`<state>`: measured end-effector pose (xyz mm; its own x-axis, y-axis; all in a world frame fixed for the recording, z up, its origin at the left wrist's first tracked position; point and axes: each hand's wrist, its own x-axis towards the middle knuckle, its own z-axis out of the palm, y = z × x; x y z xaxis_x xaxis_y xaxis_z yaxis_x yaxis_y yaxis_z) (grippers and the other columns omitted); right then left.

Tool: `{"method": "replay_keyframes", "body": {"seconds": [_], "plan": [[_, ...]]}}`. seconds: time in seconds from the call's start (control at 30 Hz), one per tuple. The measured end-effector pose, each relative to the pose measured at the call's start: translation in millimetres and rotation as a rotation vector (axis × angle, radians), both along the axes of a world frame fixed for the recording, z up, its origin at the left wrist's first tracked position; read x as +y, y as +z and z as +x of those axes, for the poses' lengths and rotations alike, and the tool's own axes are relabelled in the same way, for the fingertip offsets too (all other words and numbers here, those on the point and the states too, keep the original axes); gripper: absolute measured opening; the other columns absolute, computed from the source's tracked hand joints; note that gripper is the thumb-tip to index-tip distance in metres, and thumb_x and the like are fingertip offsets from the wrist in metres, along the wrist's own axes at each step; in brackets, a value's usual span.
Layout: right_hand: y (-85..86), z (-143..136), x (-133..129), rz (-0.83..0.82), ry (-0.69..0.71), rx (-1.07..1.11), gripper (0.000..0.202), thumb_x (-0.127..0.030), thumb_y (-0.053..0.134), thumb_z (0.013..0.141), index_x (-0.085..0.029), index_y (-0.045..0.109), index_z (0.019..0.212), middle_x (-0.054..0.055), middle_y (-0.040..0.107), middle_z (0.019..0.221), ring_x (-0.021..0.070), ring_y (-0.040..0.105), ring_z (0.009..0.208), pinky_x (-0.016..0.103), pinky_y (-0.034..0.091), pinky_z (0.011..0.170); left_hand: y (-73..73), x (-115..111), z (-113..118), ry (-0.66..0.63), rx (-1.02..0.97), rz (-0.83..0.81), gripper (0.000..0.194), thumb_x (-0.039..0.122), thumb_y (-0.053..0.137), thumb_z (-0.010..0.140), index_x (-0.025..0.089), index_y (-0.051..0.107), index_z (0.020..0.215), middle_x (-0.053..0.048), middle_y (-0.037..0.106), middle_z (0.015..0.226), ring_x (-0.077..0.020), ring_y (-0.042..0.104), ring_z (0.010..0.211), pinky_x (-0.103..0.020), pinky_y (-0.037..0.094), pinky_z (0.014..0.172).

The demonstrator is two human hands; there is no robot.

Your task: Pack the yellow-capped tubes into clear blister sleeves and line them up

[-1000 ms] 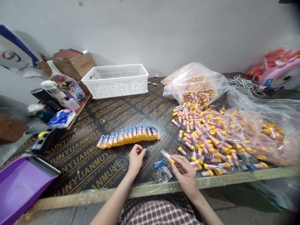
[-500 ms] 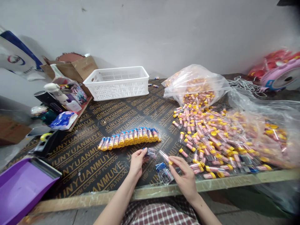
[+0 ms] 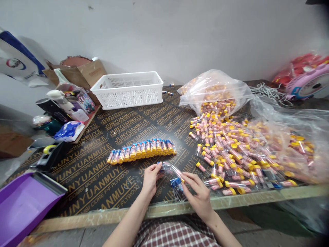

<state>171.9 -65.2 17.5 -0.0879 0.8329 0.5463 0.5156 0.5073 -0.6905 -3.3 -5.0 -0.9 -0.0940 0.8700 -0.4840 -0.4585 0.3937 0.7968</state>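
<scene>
My left hand (image 3: 151, 176) pinches a clear printed plastic sleeve (image 3: 166, 167) with some blue on it. Between the fingers of my right hand (image 3: 197, 192) is a small clear tube (image 3: 178, 173) with pink contents, its cap end hidden by the fingers. The tube's free end points at the sleeve's right edge; whether it has entered I cannot tell. Below, a small stack of blue-and-clear sleeves (image 3: 177, 188) lies near the table edge, partly behind my right hand. Beyond my hands stands a row of sleeved tubes (image 3: 138, 149) with blue tops and yellow bottoms.
Many loose yellow-capped tubes (image 3: 226, 144) are heaped on the right, spilling from a clear plastic bag (image 3: 213, 89). A white basket (image 3: 131, 96) stands at the back. On the left are a purple dustpan (image 3: 25, 202) and a tape dispenser (image 3: 50, 154). A pink fan (image 3: 308, 80) is far right.
My right hand has moved slightly left, bringing the tube up to the sleeve. My left hand has stayed nearly still, holding the sleeve.
</scene>
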Motion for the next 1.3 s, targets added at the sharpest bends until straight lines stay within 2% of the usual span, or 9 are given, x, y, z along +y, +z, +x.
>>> {"method": "replay_keyframes", "body": {"seconds": [0.3, 0.53, 0.63, 0.77, 0.93, 1.07, 1.13, 1.2, 1.3], "plan": [[-3.0, 0, -1, -0.179, 0.134, 0.019, 0.038, -0.012, 0.044, 0.086, -0.026, 0.059, 0.118, 0.008, 0.058, 0.111, 0.0194, 0.058, 0.103, 0.034, 0.050, 0.089, 7.4, -5, 7, -0.167, -0.057, 0.065, 0.036, 0.038, 0.077, 0.058, 0.011, 0.065, 0.078, -0.006, 0.066, 0.074, -0.0134, 0.061, 0.063, -0.024, 0.051, 0.059], [-4.6, 1, 5, -0.225, 0.174, 0.105, 0.029, -0.012, 0.050, 0.082, -0.023, 0.065, 0.105, 0.006, 0.060, 0.092, 0.0174, 0.060, 0.086, 0.031, 0.052, 0.075, 12.7, -6, 4, -0.332, -0.171, 0.057, 0.029, 0.027, 0.078, 0.060, 0.012, 0.064, 0.081, -0.006, 0.068, 0.077, -0.0123, 0.062, 0.062, -0.025, 0.052, 0.063], [-5.8, 2, 7, -0.238, 0.193, 0.120, 0.028, -0.012, 0.051, 0.081, -0.022, 0.064, 0.104, 0.006, 0.062, 0.092, 0.0166, 0.061, 0.082, 0.029, 0.052, 0.071, 12.7, -5, 3, -0.355, -0.193, 0.039, 0.029, 0.025, 0.077, 0.061, 0.012, 0.064, 0.083, -0.006, 0.068, 0.078, -0.0109, 0.061, 0.060, -0.024, 0.051, 0.061], [-6.0, 3, 9, -0.209, 0.184, 0.092, 0.026, -0.012, 0.055, 0.080, -0.022, 0.064, 0.102, 0.005, 0.067, 0.090, 0.0181, 0.061, 0.086, 0.033, 0.050, 0.077, 13.6, -5, 2, -0.371, -0.204, 0.005, 0.027, 0.024, 0.076, 0.062, 0.011, 0.064, 0.081, -0.006, 0.067, 0.076, -0.0103, 0.061, 0.058, -0.023, 0.051, 0.060], [-0.6, 3, 9, -0.167, 0.164, 0.046, 0.021, -0.015, 0.057, 0.080, -0.022, 0.066, 0.097, 0.003, 0.069, 0.082, 0.0167, 0.060, 0.074, 0.031, 0.049, 0.068, 14.5, -5, 0, -0.387, -0.223, -0.034, 0.026, 0.023, 0.076, 0.061, 0.012, 0.063, 0.081, -0.004, 0.067, 0.076, -0.0111, 0.060, 0.059, -0.023, 0.051, 0.056], [0.9, 1, 9, -0.159, 0.151, 0.039, 0.022, -0.014, 0.057, 0.079, -0.023, 0.065, 0.097, 0.001, 0.067, 0.076, 0.0168, 0.059, 0.073, 0.031, 0.050, 0.066, 14.9, -5, 1, -0.354, -0.280, -0.083, 0.028, 0.020, 0.077, 0.059, 0.014, 0.063, 0.082, -0.004, 0.067, 0.077, -0.0128, 0.061, 0.062, -0.026, 0.053, 0.059], [-0.9, 2, 9, -0.147, 0.134, 0.020, 0.025, -0.013, 0.057, 0.078, -0.024, 0.065, 0.099, 0.003, 0.067, 0.084, 0.0188, 0.060, 0.081, 0.035, 0.050, 0.073, 16.0, -6, 2, -0.354, -0.284, -0.090, 0.028, 0.021, 0.078, 0.059, 0.015, 0.063, 0.082, -0.003, 0.067, 0.076, -0.0126, 0.061, 0.061, -0.026, 0.053, 0.060], [-3.2, 2, 9, -0.127, 0.086, -0.004, 0.034, -0.012, 0.057, 0.075, -0.025, 0.062, 0.107, 0.006, 0.064, 0.104, 0.0221, 0.058, 0.098, 0.041, 0.048, 0.086, 18.2, -8, 4, -0.382, -0.252, -0.068, 0.029, 0.024, 0.077, 0.059, 0.014, 0.064, 0.083, -0.004, 0.067, 0.078, -0.0128, 0.061, 0.061, -0.026, 0.052, 0.060], [-3.9, 3, 13, -0.133, 0.041, 0.006, 0.056, -0.012, 0.056, 0.071, -0.025, 0.048, 0.125, 0.009, 0.047, 0.130, 0.0262, 0.044, 0.121, 0.046, 0.040, 0.098, 23.0, -15, 8, -0.487, -0.182, -0.016, 0.030, 0.027, 0.077, 0.060, 0.011, 0.066, 0.083, -0.007, 0.067, 0.079, -0.0145, 0.061, 0.065, -0.025, 0.051, 0.059]]}}
